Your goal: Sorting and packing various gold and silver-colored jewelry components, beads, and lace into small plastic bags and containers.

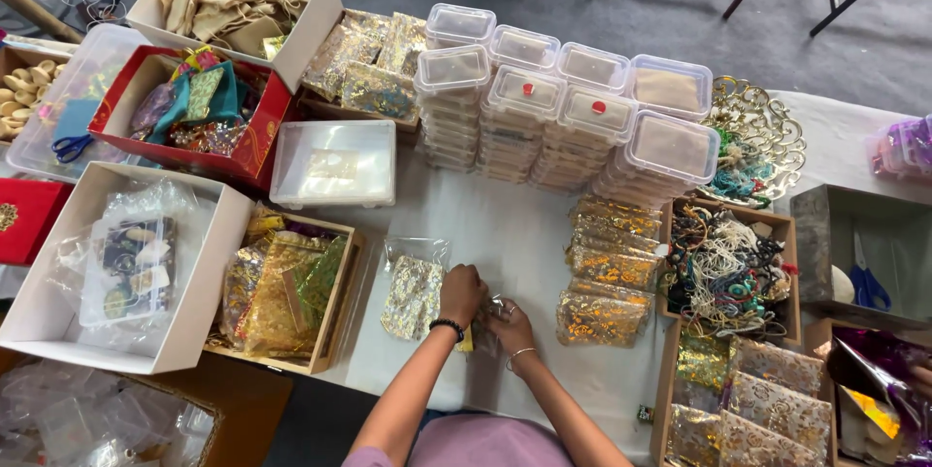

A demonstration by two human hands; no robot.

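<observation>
Both hands, left [460,292] and right [509,323], met near the desk's [505,224] near edge, fingers pinched on 1 small shiny packet [493,310], with 1 filled pouch [413,294] lying just left and about 5 finished gold pouches [607,273] stacked right, many more apparently left.

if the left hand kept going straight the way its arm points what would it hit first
Probably the stacks of clear lidded containers, across bare white tabletop; the left hand points up-table, though height is hard to judge.
</observation>
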